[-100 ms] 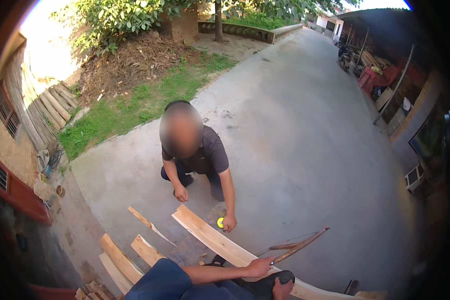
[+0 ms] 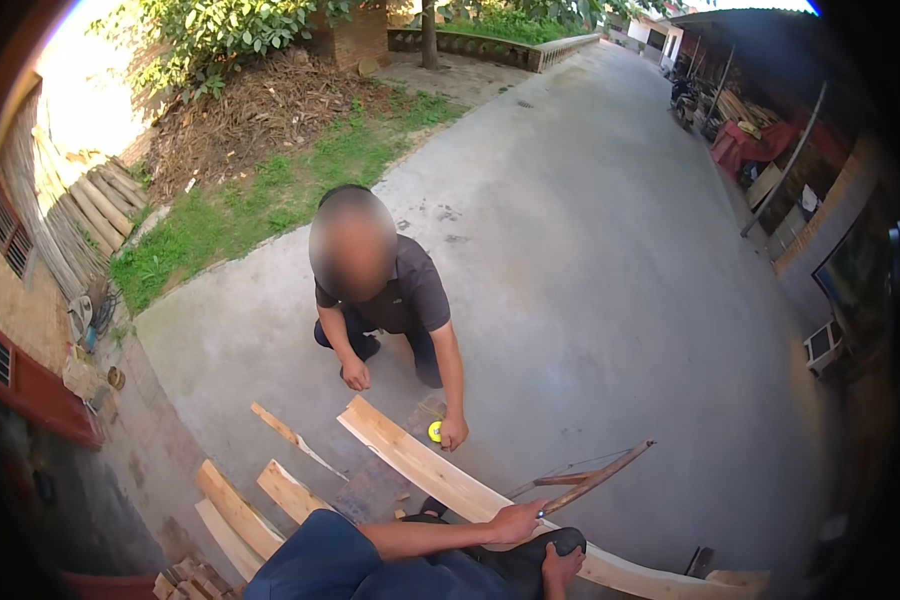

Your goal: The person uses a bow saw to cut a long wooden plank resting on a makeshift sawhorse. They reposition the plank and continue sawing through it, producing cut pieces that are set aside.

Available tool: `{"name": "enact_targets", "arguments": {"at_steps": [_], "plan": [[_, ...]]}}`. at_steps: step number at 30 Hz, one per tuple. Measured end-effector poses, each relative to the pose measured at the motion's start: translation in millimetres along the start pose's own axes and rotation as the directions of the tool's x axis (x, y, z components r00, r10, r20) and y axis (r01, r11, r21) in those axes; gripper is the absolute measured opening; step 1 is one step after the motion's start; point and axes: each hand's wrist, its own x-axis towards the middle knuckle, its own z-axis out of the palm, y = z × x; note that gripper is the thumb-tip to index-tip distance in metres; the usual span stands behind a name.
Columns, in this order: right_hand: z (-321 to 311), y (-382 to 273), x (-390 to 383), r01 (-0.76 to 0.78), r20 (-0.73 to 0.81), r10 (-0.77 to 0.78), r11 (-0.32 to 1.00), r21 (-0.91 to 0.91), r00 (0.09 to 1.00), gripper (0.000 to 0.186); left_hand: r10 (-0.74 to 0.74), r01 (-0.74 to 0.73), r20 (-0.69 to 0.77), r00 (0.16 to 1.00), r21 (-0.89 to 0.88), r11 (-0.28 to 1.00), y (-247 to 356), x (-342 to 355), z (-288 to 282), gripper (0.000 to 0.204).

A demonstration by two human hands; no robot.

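Grips saw in left hand, with fingers curled around near end of wooden frame. Points rest of saw up and right from grip, clear of fist, with 1 thin line stretched alongside bars.

Has board directly below left hand in view; cannot tell contact there. Runs board in 1 long curve from upper left, past grip, down to lower right, passing behind black rounded thing on the way.

Sets right hand lower, nearer to body, just right of left hand and against black thing. Cannot tell any clench or release there, with much of palm out of sight.

Faces 1 co-worker, crouched on concrete beyond board. Shows tape, round and yellow, at co-worker's hand, just past far edge of board, apart from saw and left hand. Shows co-worker's other hand near far end of board, not touching.

Counts 3 shorter planks and 1 thin strip left of board, well apart from grip. Adds blocks at lower left, grass farther back.
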Motion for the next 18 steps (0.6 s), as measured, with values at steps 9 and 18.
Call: {"name": "enact_targets", "arguments": {"at_steps": [9, 18], "plan": [[3.8, 7.3, 23.9, -0.001, -0.025, 0.0, 0.999, -0.037, 1.0, 0.099, -0.022, 0.023, -0.022, 1.0, 0.01, 1.0, 9.1, 12.5, 3.4, 0.056], [16.1, 9.4, 38.2, 0.025, 0.008, -0.025, 0.999, -0.036, 1.0, 0.101, -0.029, 0.029, 0.037, 0.999, 0.017, 0.999, 14.6, 13.8, 2.1, 0.057]]}}
